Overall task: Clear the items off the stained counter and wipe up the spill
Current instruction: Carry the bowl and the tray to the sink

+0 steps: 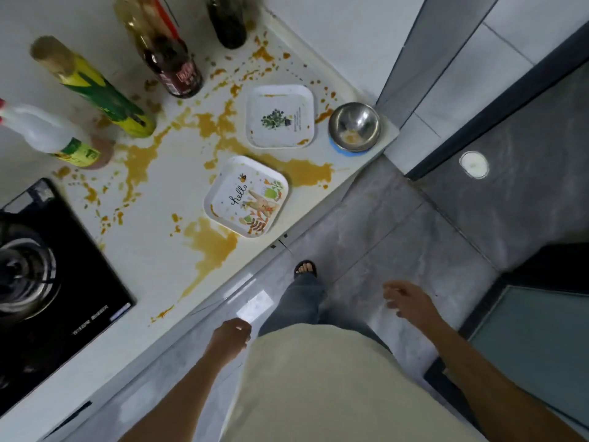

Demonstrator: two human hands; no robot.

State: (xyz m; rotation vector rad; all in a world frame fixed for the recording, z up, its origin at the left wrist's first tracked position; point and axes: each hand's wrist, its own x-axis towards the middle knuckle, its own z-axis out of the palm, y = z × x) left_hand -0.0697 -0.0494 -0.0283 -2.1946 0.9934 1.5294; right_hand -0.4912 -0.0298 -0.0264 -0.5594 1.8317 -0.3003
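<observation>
An orange-brown spill (213, 240) spreads in puddles and splashes over the white counter (153, 199). On it lie a square plate with "hello" and a rabbit (247, 196), a second square plate with a plant print (282, 116) and a steel bowl (354, 126) on a blue base at the counter's end. My left hand (229, 338) hangs below the counter's front edge, fingers loosely curled, holding nothing. My right hand (409, 299) hovers over the floor with relaxed fingers, empty.
Along the wall stand a white spray bottle (47, 135), a green and yellow bottle (98, 90), a dark red-labelled bottle (169, 59) and a dark bottle (228, 20). A black gas hob (47, 282) fills the left. Grey tiled floor (398, 224) lies to the right.
</observation>
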